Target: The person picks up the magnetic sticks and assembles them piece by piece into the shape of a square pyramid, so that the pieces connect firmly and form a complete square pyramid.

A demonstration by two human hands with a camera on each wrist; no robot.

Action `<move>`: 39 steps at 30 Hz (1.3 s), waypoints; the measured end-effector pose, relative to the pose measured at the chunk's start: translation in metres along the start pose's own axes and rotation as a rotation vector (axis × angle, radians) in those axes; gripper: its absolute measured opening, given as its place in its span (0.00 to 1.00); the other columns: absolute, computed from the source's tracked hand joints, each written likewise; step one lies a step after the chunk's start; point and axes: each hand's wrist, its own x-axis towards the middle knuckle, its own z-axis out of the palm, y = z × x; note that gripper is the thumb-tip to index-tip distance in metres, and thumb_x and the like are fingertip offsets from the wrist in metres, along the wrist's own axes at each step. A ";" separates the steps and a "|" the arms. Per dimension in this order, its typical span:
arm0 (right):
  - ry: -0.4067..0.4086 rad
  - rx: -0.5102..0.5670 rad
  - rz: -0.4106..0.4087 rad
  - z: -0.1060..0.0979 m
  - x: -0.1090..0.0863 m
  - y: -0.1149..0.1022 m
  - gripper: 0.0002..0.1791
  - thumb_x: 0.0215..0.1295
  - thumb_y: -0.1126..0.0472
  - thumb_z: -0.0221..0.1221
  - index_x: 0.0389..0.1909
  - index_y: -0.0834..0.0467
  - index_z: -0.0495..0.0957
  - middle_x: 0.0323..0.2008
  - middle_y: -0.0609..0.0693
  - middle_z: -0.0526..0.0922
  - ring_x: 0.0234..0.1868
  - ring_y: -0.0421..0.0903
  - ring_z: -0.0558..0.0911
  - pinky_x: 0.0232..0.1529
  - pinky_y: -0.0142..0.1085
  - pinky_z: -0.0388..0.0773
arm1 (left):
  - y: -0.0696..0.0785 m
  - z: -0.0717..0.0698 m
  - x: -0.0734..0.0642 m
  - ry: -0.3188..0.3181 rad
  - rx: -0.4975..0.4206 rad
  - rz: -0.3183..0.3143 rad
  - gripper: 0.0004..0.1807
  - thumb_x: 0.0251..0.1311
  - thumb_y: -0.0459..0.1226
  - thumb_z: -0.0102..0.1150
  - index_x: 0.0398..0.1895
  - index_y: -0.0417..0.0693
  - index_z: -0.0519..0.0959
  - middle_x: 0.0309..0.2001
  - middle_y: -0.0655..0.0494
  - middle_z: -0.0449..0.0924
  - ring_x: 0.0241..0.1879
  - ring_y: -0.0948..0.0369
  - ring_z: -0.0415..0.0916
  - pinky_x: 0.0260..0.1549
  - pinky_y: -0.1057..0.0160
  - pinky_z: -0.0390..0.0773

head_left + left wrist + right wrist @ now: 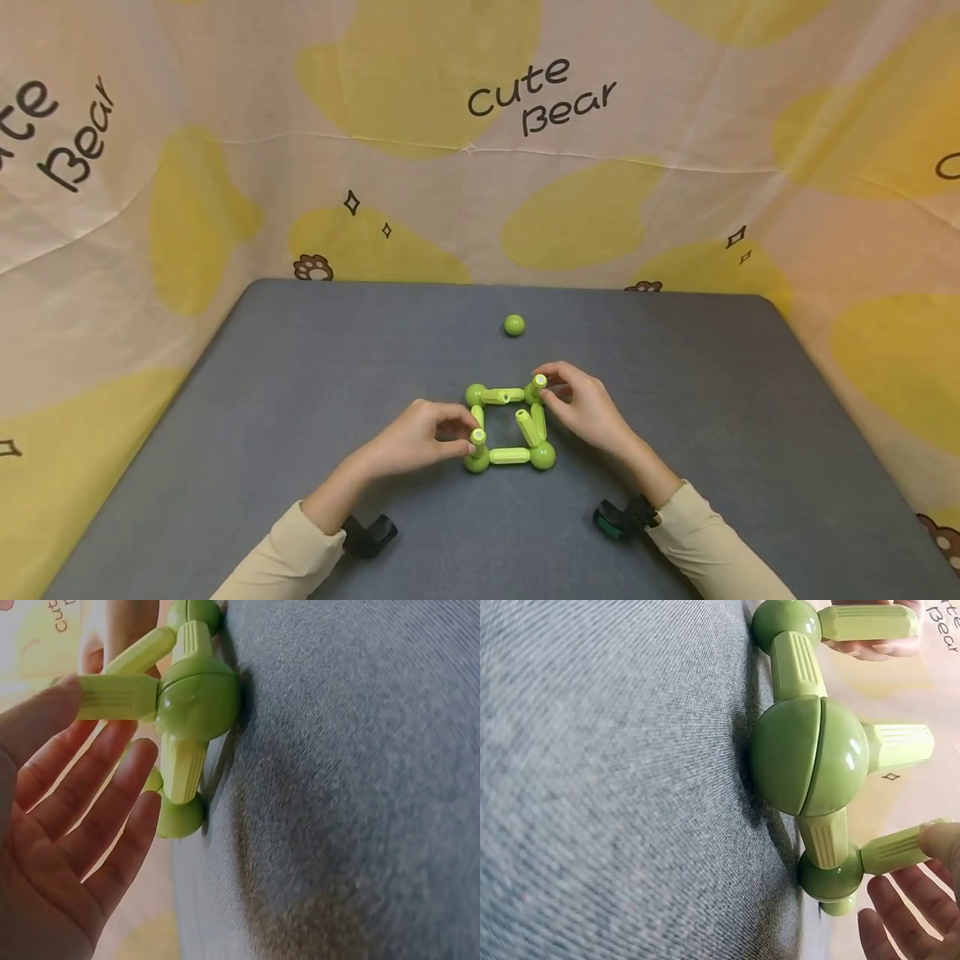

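A square of green balls and lighter green rods lies on the grey table, with a ball at each corner. My left hand (423, 435) pinches the upright rod (116, 697) on the near-left ball (199, 701), thumb on its side near the top. At the far-right corner, my right hand (588, 412) pinches another upright rod (892, 851) standing on its ball (831, 874). The near-right ball (543, 455) bears a free-standing rod (901, 748). One more rod (505, 397) rises from the far-left ball (475, 394), untouched.
A loose green ball (513, 325) sits behind the square on the grey table (360, 350). A patterned cloth (420, 108) hangs around the table's back and sides. Black wrist devices (370, 536) are worn on both forearms, just above the tabletop.
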 end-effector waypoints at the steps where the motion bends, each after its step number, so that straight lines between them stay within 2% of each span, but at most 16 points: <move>1: -0.001 -0.004 -0.002 0.000 0.000 0.000 0.13 0.58 0.67 0.60 0.45 0.57 0.76 0.39 0.46 0.81 0.40 0.42 0.81 0.37 0.36 0.79 | 0.000 0.001 0.001 0.000 -0.009 0.001 0.08 0.52 0.35 0.65 0.36 0.51 0.79 0.32 0.63 0.81 0.34 0.68 0.79 0.34 0.67 0.78; 5: -0.006 -0.014 -0.010 0.001 0.001 0.000 0.12 0.58 0.66 0.61 0.44 0.55 0.76 0.38 0.46 0.81 0.39 0.41 0.81 0.37 0.34 0.79 | 0.000 0.005 0.003 0.006 -0.014 -0.005 0.07 0.53 0.35 0.64 0.35 0.52 0.78 0.32 0.63 0.81 0.35 0.69 0.79 0.35 0.69 0.78; 16: -0.038 -0.027 -0.071 0.003 0.002 -0.002 0.12 0.56 0.66 0.62 0.42 0.54 0.77 0.39 0.44 0.79 0.38 0.40 0.81 0.36 0.37 0.80 | 0.001 0.014 0.013 0.077 0.064 -0.013 0.06 0.56 0.38 0.61 0.36 0.48 0.79 0.29 0.60 0.82 0.29 0.70 0.78 0.30 0.71 0.77; 22: -0.058 -0.082 -0.105 0.003 0.002 -0.003 0.14 0.56 0.66 0.63 0.43 0.52 0.77 0.39 0.43 0.79 0.39 0.39 0.81 0.37 0.38 0.79 | 0.001 0.019 0.018 0.117 0.104 -0.043 0.07 0.56 0.39 0.60 0.36 0.47 0.80 0.28 0.60 0.82 0.27 0.70 0.77 0.28 0.72 0.76; 39: -0.071 -0.181 -0.160 0.004 0.002 -0.009 0.13 0.56 0.64 0.63 0.41 0.47 0.78 0.37 0.40 0.79 0.37 0.39 0.78 0.35 0.34 0.75 | 0.004 0.024 0.024 0.166 0.159 -0.046 0.05 0.55 0.39 0.61 0.33 0.49 0.81 0.25 0.62 0.81 0.23 0.72 0.75 0.25 0.72 0.74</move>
